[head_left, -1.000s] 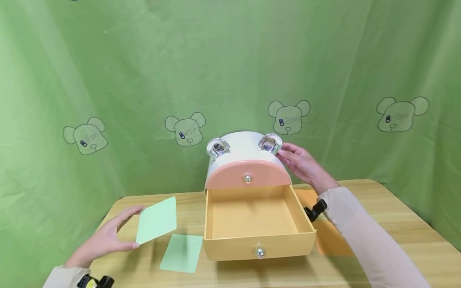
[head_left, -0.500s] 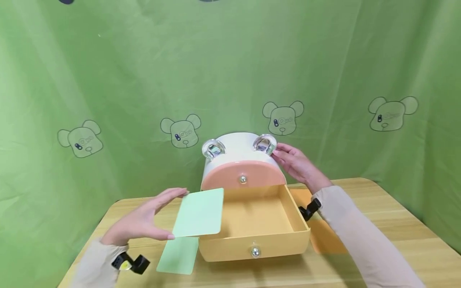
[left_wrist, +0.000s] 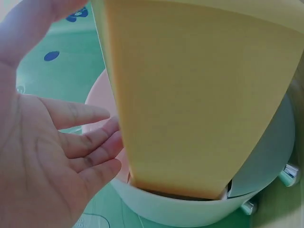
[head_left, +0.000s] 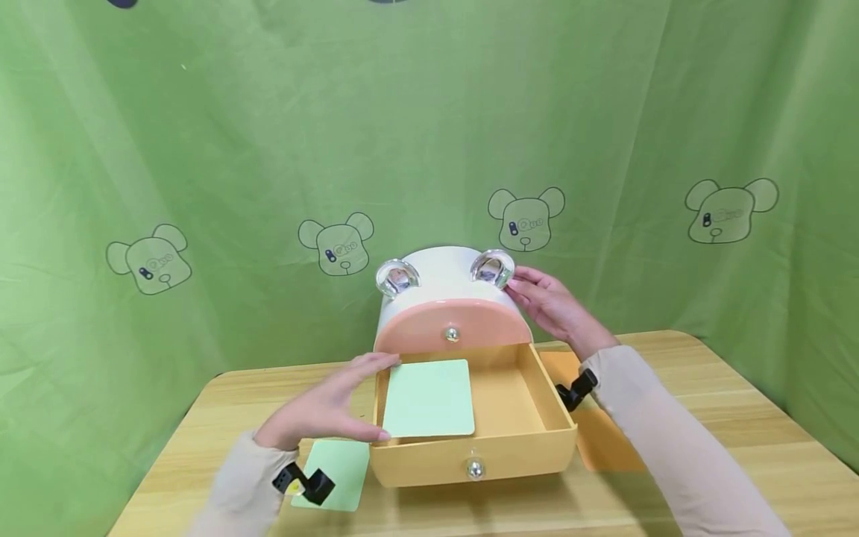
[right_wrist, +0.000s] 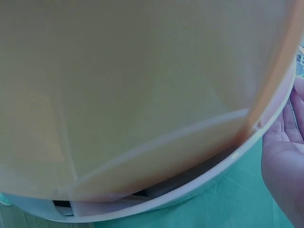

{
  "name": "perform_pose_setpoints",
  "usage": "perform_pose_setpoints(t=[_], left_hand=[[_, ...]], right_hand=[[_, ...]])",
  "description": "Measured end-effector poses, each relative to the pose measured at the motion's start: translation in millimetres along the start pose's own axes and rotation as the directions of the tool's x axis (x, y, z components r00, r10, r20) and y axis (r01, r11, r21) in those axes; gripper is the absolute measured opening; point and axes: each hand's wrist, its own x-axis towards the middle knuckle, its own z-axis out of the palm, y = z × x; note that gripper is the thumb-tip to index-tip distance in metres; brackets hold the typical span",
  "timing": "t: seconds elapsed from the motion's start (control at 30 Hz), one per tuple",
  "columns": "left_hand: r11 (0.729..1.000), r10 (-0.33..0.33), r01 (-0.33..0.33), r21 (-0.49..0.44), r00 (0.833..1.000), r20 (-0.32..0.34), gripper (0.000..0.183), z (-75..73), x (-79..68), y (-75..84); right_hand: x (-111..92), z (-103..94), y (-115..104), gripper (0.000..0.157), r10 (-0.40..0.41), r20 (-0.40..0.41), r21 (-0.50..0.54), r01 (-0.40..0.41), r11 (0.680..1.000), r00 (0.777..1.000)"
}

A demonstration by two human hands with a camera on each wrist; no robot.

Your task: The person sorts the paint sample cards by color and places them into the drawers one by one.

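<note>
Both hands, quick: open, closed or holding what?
Left hand: holding a green card between thumb and fingers.
Right hand: open, beside the white box.

A wood-grained table [head_left: 678, 403] with rounded far corners reaches out past the left hand [head_left: 322, 409] on one side and farther past the right hand [head_left: 553, 309] on the other. Standing on it between the two is a white-and-pink drawer chest [head_left: 448, 274], close against the right hand's fingers. A pale green card [head_left: 350, 470] lies nearer the person than the left hand, partly covered from view. Orange paper [head_left: 607, 444] lies nearer the person than the right hand, beside the chest
</note>
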Motion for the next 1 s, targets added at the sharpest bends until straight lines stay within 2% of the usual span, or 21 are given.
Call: perform_pose_setpoints(t=[0.2, 0.43, 0.57, 0.73, 0.8, 0.9, 1.0], left_hand=[[0.999, -0.011, 0.012, 0.03, 1.0, -0.027, 0.097, 8.6, 3.0, 1.4], [0.999, 0.037, -0.034, 0.043, 0.998, -0.056, 0.096, 13.3, 1.7, -4.6], [0.999, 0.04, -0.042, -0.017, 0.993, -0.108, 0.092, 14.3, -3.6, -11.9], [0.994, 0.019, -0.045, -0.102, 0.97, -0.243, 0.084, 15.2, -22.4, -32.9], [0.989, 0.029, -0.069, -0.132, 0.958, -0.285, 0.082, 15.0, -33.8, -45.4], [0.976, 0.086, -0.144, -0.165, 0.945, -0.315, 0.077, 14.5, -51.5, -67.1], [0.961, 0.126, -0.192, -0.198, 0.944, -0.304, 0.073, 14.9, -69.6, -86.8]], right_hand=[[0, 0.7, 1, 0.03, 0.016, -0.013, -0.009, -0.016, 1.0, 1.0], [0, 0.7, 2, 0.028, 0.022, -0.016, -0.008, -0.022, 1.0, 1.0], [0, 0.5, 2, 0.027, 0.029, -0.024, -0.006, -0.029, 1.0, 0.999], [0, 0.4, 2, 0.027, 0.022, -0.022, -0.003, -0.023, 1.0, 1.0], [0, 0.6, 2, 0.027, 0.016, -0.015, -0.006, -0.016, 1.0, 1.0], [0, 0.2, 2, 0.028, 0.004, -0.006, -0.007, -0.004, 1.0, 1.0], [0, 0.0, 1, 0.028, 0.001, -0.002, -0.005, -0.001, 1.0, 1.0]])
